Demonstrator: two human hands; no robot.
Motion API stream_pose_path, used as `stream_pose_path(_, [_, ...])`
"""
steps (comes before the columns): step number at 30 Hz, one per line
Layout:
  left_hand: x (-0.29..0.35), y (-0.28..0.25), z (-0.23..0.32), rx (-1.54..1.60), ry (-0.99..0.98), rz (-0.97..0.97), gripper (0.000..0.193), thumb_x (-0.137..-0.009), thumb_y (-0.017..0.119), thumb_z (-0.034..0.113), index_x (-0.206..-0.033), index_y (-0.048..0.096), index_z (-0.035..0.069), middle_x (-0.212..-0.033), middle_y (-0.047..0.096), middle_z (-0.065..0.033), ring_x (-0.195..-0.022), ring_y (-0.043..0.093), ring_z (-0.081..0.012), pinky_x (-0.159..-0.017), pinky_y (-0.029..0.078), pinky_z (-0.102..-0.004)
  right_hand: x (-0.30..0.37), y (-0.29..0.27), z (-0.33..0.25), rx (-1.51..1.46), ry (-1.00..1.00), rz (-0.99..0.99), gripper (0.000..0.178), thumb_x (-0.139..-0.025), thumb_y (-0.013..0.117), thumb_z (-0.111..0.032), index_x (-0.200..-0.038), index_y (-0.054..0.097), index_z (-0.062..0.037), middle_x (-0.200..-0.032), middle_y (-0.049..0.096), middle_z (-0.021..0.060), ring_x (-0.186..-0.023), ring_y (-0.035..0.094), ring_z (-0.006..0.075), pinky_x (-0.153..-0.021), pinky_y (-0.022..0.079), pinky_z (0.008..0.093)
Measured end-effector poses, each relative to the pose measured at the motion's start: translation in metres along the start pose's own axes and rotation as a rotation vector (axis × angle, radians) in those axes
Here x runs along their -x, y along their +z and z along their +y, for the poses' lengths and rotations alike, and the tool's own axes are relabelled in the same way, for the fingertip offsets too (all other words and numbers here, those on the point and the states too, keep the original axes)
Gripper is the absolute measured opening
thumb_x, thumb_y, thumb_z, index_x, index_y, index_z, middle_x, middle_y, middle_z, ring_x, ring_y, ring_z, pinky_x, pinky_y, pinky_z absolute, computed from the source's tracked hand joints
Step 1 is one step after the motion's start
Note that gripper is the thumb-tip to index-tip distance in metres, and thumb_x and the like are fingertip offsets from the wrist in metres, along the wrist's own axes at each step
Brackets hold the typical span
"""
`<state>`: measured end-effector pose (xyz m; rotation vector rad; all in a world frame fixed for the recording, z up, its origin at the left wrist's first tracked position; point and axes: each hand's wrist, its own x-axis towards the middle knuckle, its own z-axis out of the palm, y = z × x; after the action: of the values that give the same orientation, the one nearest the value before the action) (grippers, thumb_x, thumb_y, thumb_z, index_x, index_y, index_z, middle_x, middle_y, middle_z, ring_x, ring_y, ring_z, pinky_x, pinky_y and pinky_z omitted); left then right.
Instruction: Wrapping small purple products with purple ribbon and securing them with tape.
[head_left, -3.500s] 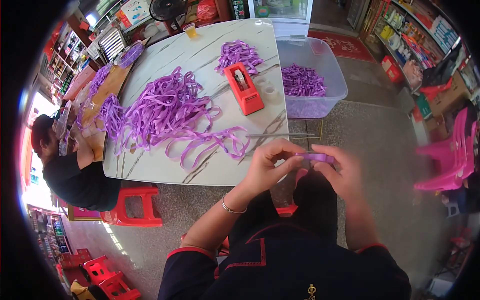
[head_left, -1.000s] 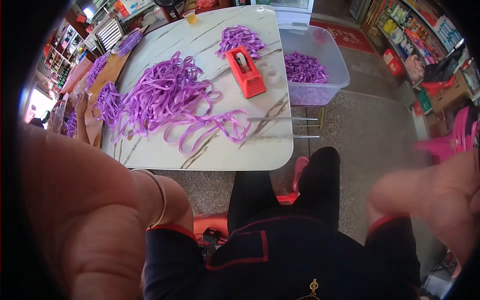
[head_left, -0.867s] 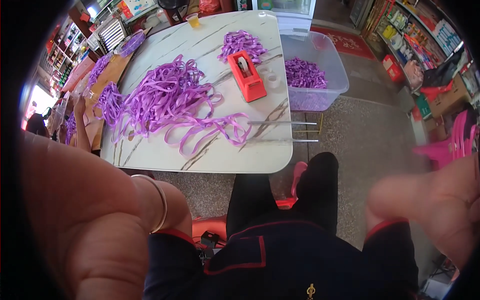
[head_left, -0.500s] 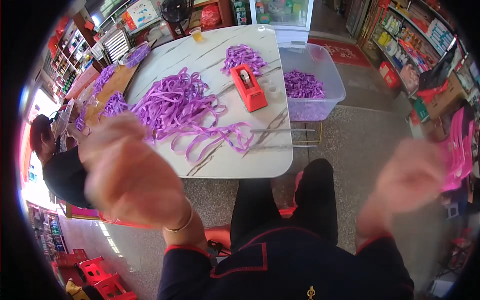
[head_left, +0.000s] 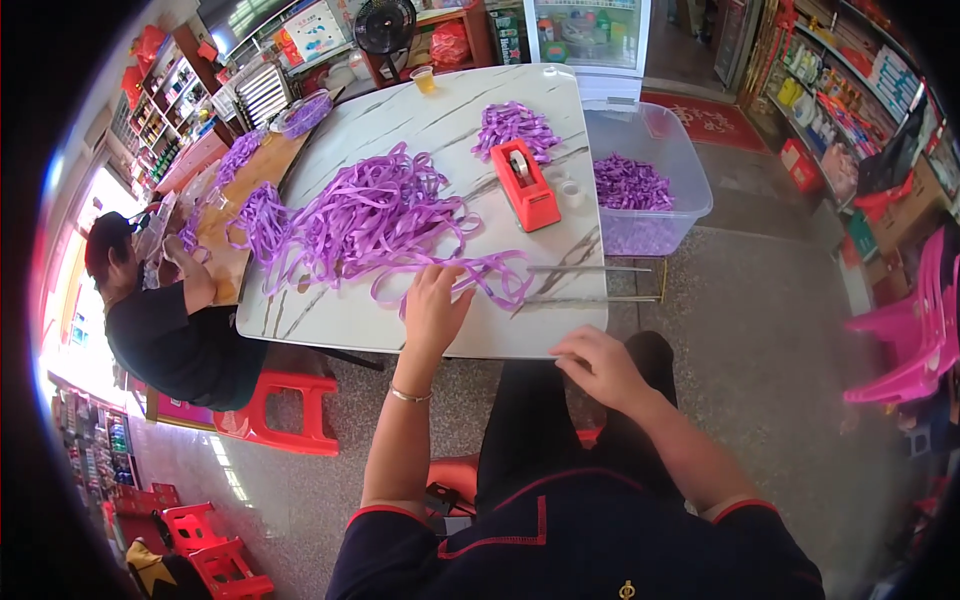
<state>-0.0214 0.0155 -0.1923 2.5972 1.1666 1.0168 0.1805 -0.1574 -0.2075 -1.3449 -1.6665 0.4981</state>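
Observation:
My left hand reaches over the near part of the table, fingers stretched forward and thumb apart. Its fingertips are at the loose purple ribbon loops along the pile's near edge; I cannot tell whether they touch. Nothing shows in its grasp. My right hand is by the near right edge of the table, fingers loosely bent and slightly apart, holding nothing visible. A large tangled heap of purple ribbon straps lies beyond my left hand. Two thin metal rods stick out past the table's right edge.
On the marbled white table are a red tape dispenser, a smaller ribbon bundle and a cup. A clear plastic bin of purple pieces stands right. A seated person works at left. A pink chair stands far right.
Both hands, raised wide apart and blurred before, have come down and inward: the left to the loose ribbon, the right to the table edge. The view has shifted slightly.

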Motion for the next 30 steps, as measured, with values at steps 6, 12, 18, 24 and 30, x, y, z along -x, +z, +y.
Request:
stream_pose_path(6, [-0.019,0.005,-0.02,-0.175,0.083,-0.152,0.012,-0.072,0.064,0.011,-0.082,0.061,0.006,-0.079,0.057,-0.0109,-0.079,0.055,-0.0261,-0.069,0.044,-0.036,0.001,0.005,0.003,0.025,-0.036,-0.012,0.011,-0.075,0.061,-0.007,-0.086,0.063,-0.0049,-0.086,0.056,0.0092,-0.081,0.056,0.0258,-0.071,0.046,0.033])
stream_pose_path(12, [-0.096,-0.052,-0.002,0.914,-0.35,-0.29,0.009,-0.086,0.049,0.01,-0.085,0.054,0.003,-0.075,0.061,-0.0074,-0.064,0.053,-0.0108,-0.055,0.043,-0.0228,-0.001,0.005,0.006,0.011,-0.014,-0.015,0.011,-0.074,0.062,-0.007,-0.085,0.063,-0.0059,-0.084,0.056,0.0085,-0.079,0.056,0.0251,-0.069,0.046,0.0314])
stream_pose_path(18, [-0.155,-0.126,0.041,1.101,-0.241,-0.315,0.014,-0.086,0.043,0.014,-0.088,0.05,0.002,-0.082,0.064,-0.0115,-0.058,0.049,-0.0064,-0.048,0.036,-0.0179,-0.007,-0.004,-0.001,-0.14,0.127,-0.038,0.015,-0.076,0.061,-0.006,-0.092,0.063,-0.0057,-0.088,0.058,0.0069,-0.081,0.057,0.0187,-0.069,0.046,0.0289])
stream_pose_path(24, [-0.15,-0.142,0.108,1.03,0.051,-0.665,0.011,-0.085,0.042,0.009,-0.088,0.049,0.0,-0.086,0.065,-0.0115,-0.05,0.045,-0.0061,-0.044,0.034,-0.019,-0.061,-0.053,-0.03,-0.197,-0.018,0.267,0.056,-0.074,0.06,0.002,-0.126,0.04,-0.0024,-0.121,0.046,0.0113,-0.113,0.045,0.0181,-0.095,0.035,0.0308])
stream_pose_path(30, [-0.129,-0.106,0.125,0.878,0.173,-0.835,0.008,-0.086,0.051,0.009,-0.088,0.051,0.002,-0.074,0.06,-0.0034,-0.058,0.05,-0.006,-0.049,0.038,-0.0193,-0.105,-0.078,-0.082,-0.497,-0.098,0.171,0.047,-0.079,0.055,0.001,-0.124,0.041,-0.0022,-0.113,0.049,0.0077,-0.105,0.049,0.0143,-0.09,0.038,0.027])
